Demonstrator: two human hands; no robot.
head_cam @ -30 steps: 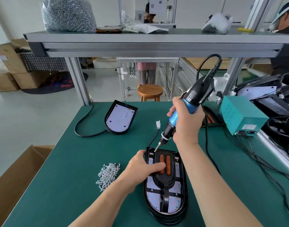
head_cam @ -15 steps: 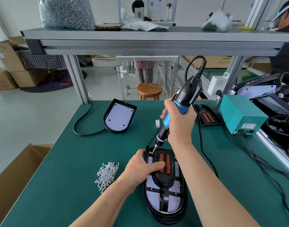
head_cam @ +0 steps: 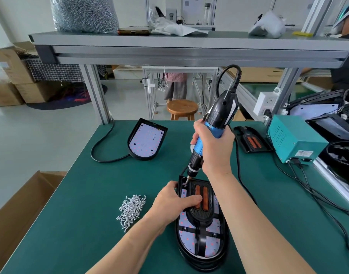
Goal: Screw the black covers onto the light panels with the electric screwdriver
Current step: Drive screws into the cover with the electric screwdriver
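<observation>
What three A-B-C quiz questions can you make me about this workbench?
1. Where is the loose pile of small silver screws? A) on the green mat, left of the near oval black-rimmed light panel B) on the floor C) on a chair
2. How many orange strips show on the black plastic cover on that panel? A) one B) two C) five
3. What is the right hand doing? A) lying flat B) picking up screws C) gripping the blue-and-black electric screwdriver

Answers: 1 A, the pile lies beside the panel's left edge; 2 B, two strips sit side by side; 3 C, its fingers wrap the tool's body.
</observation>
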